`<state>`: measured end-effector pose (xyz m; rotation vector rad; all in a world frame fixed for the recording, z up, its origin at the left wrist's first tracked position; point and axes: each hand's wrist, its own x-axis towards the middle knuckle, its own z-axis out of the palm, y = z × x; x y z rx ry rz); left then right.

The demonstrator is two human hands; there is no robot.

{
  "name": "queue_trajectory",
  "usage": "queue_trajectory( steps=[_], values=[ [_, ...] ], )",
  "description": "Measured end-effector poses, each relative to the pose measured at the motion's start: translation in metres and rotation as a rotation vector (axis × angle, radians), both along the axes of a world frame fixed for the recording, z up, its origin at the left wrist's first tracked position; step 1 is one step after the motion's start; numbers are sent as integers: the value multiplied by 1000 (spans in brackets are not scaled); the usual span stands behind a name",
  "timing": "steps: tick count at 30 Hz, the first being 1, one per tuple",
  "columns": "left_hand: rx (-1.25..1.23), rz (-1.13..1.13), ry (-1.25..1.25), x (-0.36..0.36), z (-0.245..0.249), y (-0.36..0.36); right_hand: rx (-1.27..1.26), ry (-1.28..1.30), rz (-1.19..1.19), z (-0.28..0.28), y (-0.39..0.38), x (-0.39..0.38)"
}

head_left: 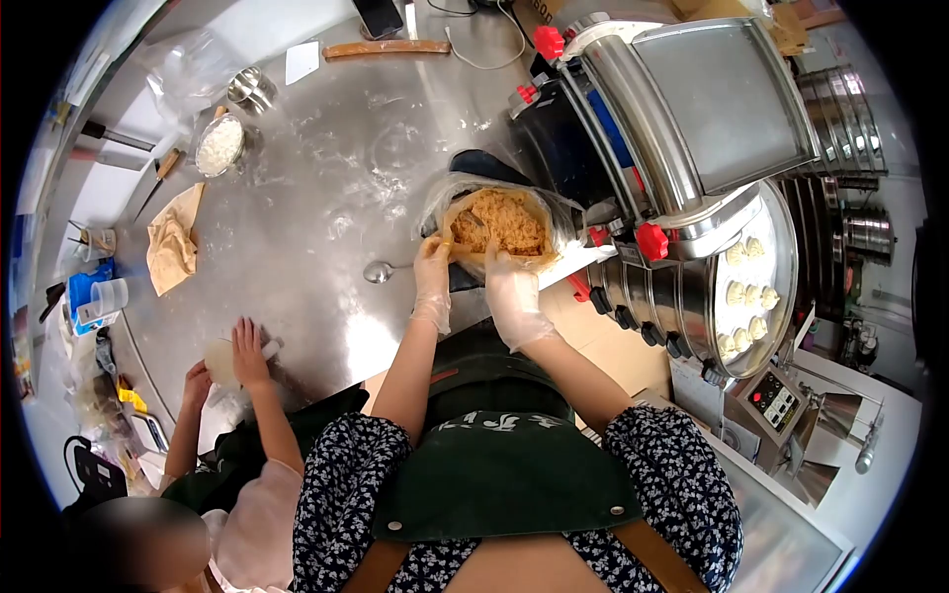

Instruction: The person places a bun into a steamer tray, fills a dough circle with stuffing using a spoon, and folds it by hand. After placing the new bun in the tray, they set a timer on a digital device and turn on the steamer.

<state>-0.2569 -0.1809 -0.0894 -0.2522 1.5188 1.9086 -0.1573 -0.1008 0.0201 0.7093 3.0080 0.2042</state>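
Note:
An open plastic bag [432, 206] of crumbly orange-brown filling [502, 219] sits at the table edge in front of me, with something dark partly showing beneath it. My left hand [432, 277], in a clear glove, is closed on the bag's near-left rim. My right hand [516, 301], gloved too, grips the near rim slightly to the right; part of its fingers is hidden by the bag. Left of my left hand lies a metal spoon [380, 272], its handle pointing toward the bag.
A dough roller machine [633, 109] stands right, above steamers and a tray of shaped buns [749, 295]. At left, a co-worker's hands [249, 353] handle a round pale piece of dough. A bowl of white food [219, 146], knife [158, 183] and rolling pin [386, 48] lie around the metal table [306, 217].

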Motion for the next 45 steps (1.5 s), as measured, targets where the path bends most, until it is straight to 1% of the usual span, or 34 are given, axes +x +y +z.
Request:
queue_trajectory(
  steps=[3,4,7,8,11,12,14,16,20,24,27,28,29,31,32,35,36,39,42,45],
  values=[
    [27,-17,2,-1,-3,-1,109,-92,37,2,8,19],
    [18,-10,-4,-1,3,0,80,-77,49,2,19,23],
    [12,6,-12,0,10,0,5,138,-10,14,47,20],
    [22,3,-12,1,8,0,83,29,-42,20,54,13],
    [24,8,-37,2,16,2,74,44,-27,-10,73,4],
    [20,15,-50,3,16,2,85,-41,-46,-12,69,-4],
    [65,71,-68,6,14,6,20,28,-69,-12,57,-7],
    [80,109,-82,8,13,9,-75,109,-85,3,43,-3],
    [93,122,-85,9,23,11,-138,137,-88,10,34,22],
    [80,116,-94,8,21,10,-78,52,-167,15,49,34],
    [50,103,-100,9,24,11,-226,130,-187,14,72,18],
    [50,95,-103,10,23,11,-345,170,-186,1,80,13],
    [52,90,-104,10,22,11,-358,178,-187,-8,85,13],
    [50,102,-108,8,27,13,-384,193,-179,-8,89,7],
    [46,115,-115,10,29,14,-403,263,-162,-6,86,12],
    [67,124,-126,12,30,16,-205,195,-144,-5,66,25],
    [77,123,-127,13,30,16,-152,97,-137,3,58,26],
    [85,130,-125,15,29,16,-151,25,-191,10,47,28],
    [58,134,-144,16,28,17,-322,287,-201,-16,62,32],
    [77,153,-147,12,32,24,-636,559,-247,-39,87,25]
  ],
)
